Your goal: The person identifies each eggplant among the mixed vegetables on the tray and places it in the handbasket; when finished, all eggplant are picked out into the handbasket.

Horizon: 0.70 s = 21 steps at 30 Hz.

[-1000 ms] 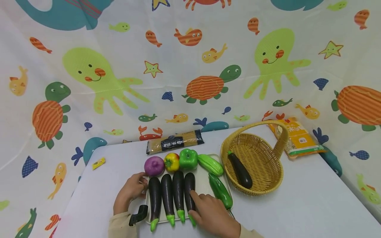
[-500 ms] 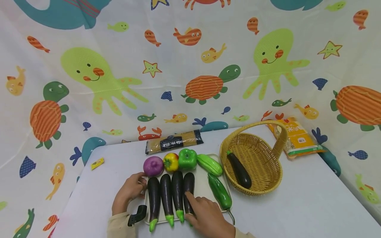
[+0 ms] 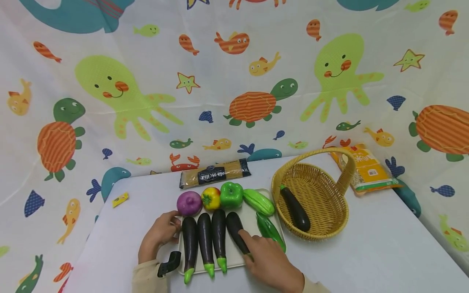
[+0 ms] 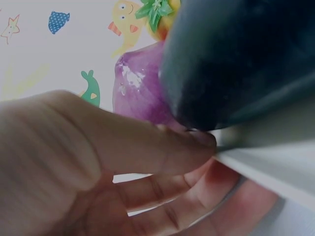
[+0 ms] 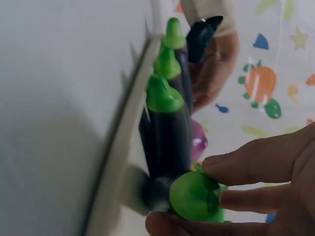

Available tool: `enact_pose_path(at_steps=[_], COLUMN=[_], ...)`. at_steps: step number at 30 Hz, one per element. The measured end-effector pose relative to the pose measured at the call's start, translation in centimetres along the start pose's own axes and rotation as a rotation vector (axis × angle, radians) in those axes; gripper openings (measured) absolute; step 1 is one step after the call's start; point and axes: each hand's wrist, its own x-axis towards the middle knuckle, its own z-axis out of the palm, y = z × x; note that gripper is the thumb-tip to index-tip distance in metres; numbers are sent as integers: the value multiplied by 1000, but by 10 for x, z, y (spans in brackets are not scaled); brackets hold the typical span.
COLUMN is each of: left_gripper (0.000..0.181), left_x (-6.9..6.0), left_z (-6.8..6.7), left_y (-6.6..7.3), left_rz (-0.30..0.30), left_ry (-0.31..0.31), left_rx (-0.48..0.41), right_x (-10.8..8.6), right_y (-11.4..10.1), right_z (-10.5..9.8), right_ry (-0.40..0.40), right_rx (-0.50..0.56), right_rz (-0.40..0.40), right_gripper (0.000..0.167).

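My left hand [image 3: 161,232] grips the left rim of a cream tray [image 3: 249,228]; in the left wrist view its thumb [image 4: 162,147] lies on top and its fingers pass underneath. Three dark eggplants [image 3: 206,240] lie side by side on the tray, green caps towards me. My right hand [image 3: 269,258] holds a fourth eggplant [image 3: 235,228] near its cap end, the body slanting on the tray. In the right wrist view its green cap [image 5: 194,195] sits between thumb and fingers. Close to the right hand lies a long green pepper [image 3: 269,228].
Behind the eggplants are a purple onion [image 3: 189,203], a yellow pepper [image 3: 211,198], a green bell pepper [image 3: 231,195] and a light-green cucumber-like vegetable [image 3: 258,202]. A wicker basket [image 3: 329,207] with one eggplant [image 3: 294,209] stands right. Further back lie pasta [image 3: 215,174] and an orange bag [image 3: 366,169].
My right hand has shifted right with the cap end of the rightmost eggplant, which now slants away from the others. The left hand stays at the tray's edge.
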Motion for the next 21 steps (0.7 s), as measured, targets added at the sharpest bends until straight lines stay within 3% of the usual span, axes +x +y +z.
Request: enact_pose_path(at_steps=[10, 16, 21], left_gripper=[57, 57, 57], left_x=[1, 1, 1], left_z=[-1, -1, -1], left_y=[-1, -2, -2], left_rz=[0, 0, 1], left_ry=[-3, -4, -7], left_rx=[10, 5, 5], right_x=[-1, 0, 2], right_y=[6, 10, 13], right_z=[-22, -29, -32], right_ry=[99, 150, 202], right_rx=[-33, 6, 39], right_rz=[5, 7, 53], right_gripper=[45, 39, 33])
